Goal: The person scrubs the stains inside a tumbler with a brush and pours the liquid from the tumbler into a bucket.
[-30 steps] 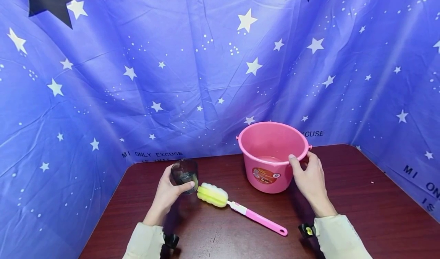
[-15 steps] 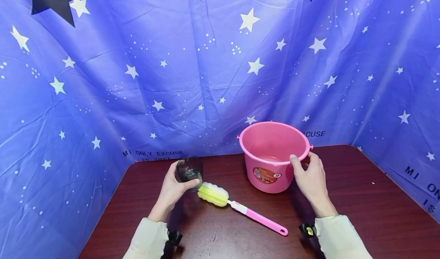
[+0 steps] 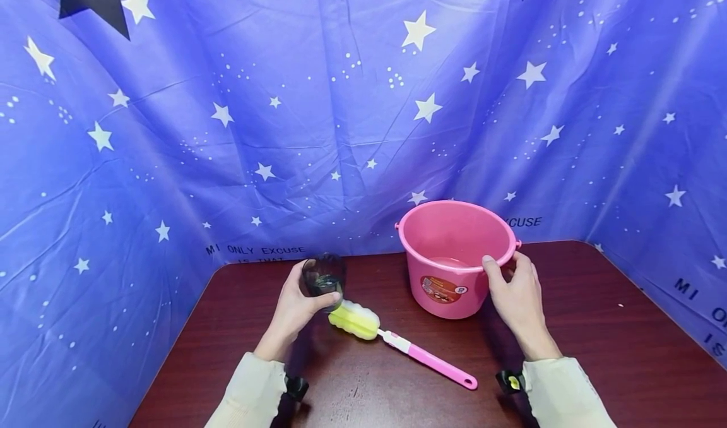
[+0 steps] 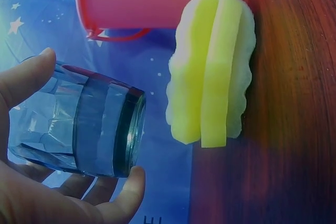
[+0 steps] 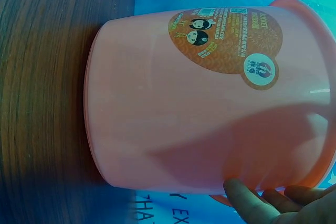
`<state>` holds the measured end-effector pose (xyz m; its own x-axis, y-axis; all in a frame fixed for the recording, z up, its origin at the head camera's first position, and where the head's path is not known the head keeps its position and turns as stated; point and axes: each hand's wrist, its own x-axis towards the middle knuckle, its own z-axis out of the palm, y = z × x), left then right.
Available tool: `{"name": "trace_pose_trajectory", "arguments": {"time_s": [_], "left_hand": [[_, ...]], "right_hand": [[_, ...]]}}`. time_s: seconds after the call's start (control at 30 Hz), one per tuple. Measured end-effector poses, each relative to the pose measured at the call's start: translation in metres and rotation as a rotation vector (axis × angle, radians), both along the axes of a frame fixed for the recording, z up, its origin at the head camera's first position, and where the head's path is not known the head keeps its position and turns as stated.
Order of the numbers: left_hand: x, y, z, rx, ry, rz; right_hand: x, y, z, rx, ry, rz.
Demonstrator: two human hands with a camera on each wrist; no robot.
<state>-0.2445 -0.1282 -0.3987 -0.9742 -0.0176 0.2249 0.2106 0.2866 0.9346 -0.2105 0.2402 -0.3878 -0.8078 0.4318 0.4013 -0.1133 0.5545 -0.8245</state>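
My left hand (image 3: 295,308) holds a dark tinted drinking glass (image 3: 325,281), thumb on the near side and fingers around the far side. A little clear liquid shows inside it. In the left wrist view the glass (image 4: 79,121) has faceted sides and a thick base. Just beside it lies a bottle brush (image 3: 353,321) with a yellow and white sponge head and a pink and white handle. My right hand (image 3: 517,298) grips the right side of a pink bucket (image 3: 445,286) at its rim, thumb in front. The bucket stands upright; its orange label faces me.
The dark red wooden table (image 3: 363,390) has a blue star-patterned cloth (image 3: 363,100) hanging behind it and along both sides. A black strap device (image 3: 511,381) sits at my right wrist, another (image 3: 296,387) at my left.
My left hand has moved right and slightly away from me with the glass, which now overlaps the brush's sponge tip in the head view. My right hand stays on the bucket.
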Motion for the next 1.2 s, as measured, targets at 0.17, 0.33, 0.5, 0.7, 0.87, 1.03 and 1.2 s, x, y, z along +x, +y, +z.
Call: {"name": "trace_pose_trajectory", "arguments": {"time_s": [0.17, 0.33, 0.5, 0.7, 0.87, 1.03, 1.2], "left_hand": [[-0.002, 0.004, 0.002, 0.026, 0.015, -0.02], [-0.001, 0.01, 0.005, 0.043, 0.011, -0.045], [-0.001, 0.015, 0.01, 0.03, 0.007, -0.044], [-0.002, 0.022, 0.014, 0.023, 0.011, -0.047], [-0.003, 0.026, 0.015, 0.034, 0.003, -0.023], [-0.003, 0.028, 0.016, 0.053, 0.003, -0.025], [-0.004, 0.031, 0.018, 0.053, 0.017, -0.036]], "right_hand": [[0.0, 0.0, 0.0, -0.001, 0.001, 0.0], [0.0, 0.0, 0.0, 0.002, 0.008, -0.006], [0.0, 0.0, -0.001, 0.002, 0.009, -0.006], [0.001, 0.001, -0.002, -0.001, 0.014, -0.011], [0.0, 0.001, -0.002, 0.003, 0.014, -0.008], [-0.001, 0.0, -0.002, 0.002, 0.008, -0.009], [-0.001, 0.0, -0.002, 0.001, 0.007, -0.012]]}}
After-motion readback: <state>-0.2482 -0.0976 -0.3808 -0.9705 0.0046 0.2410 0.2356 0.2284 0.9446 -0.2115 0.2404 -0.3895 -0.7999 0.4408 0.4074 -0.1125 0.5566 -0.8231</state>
